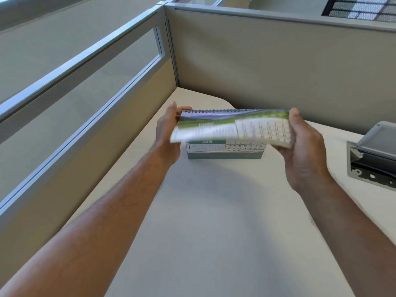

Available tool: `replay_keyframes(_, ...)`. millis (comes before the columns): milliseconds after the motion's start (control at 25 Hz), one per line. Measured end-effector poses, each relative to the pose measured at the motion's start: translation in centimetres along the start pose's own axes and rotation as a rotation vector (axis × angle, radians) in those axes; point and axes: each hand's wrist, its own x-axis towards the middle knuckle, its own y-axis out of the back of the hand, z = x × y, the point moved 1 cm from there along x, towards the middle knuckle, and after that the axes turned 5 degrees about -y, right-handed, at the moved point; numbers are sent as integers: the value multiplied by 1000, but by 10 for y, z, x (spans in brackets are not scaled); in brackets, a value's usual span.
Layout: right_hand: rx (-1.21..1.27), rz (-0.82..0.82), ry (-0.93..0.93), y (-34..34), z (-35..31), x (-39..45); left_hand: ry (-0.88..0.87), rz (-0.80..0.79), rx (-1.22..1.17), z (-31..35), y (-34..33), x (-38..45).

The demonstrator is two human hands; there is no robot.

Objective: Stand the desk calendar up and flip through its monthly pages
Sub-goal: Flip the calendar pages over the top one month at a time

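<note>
A spiral-bound desk calendar (225, 154) stands upright on the pale desk (214, 221), near the corner of the cubicle. Its wire binding runs along the top edge. One page (233, 127) with a green landscape photo and a date grid is lifted away from the stand and blurred by motion. Under it a page headed JUNE shows. My left hand (167, 133) grips the calendar's top left corner. My right hand (304, 146) holds the lifted page at its right edge, thumb on top and fingers beneath.
Beige cubicle partitions (278, 67) close off the desk at the back and the left, the left one with a glass strip. A grey metal box-like fixture (375, 155) sits on the desk at the right edge.
</note>
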Motion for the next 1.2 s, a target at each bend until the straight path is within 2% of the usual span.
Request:
replay_keyframes(120,136,-78,-29,-4,-11,11,-22,-7,-68,-2,2,-1)
replay_keyframes(200,20,-138,22,-7,-15,14,-43,-41,-36,-3,2,0)
replay_keyframes(320,-194,-102,105,-16,-17,20,-67,-32,23,-5,2,2)
replay_keyframes(520,-464,-65,137,-12,4,48,-58,31,89,-5,-4,3)
replay_keyframes(640,-514,-20,238,-7,13,52,-43,110,73,-5,-10,5)
replay_keyframes(720,-535,11,242,-5,16,56,-59,148,45,-3,-12,6)
replay_keyframes(1200,-569,138,275,4,31,63,-115,101,141,-11,-5,-1)
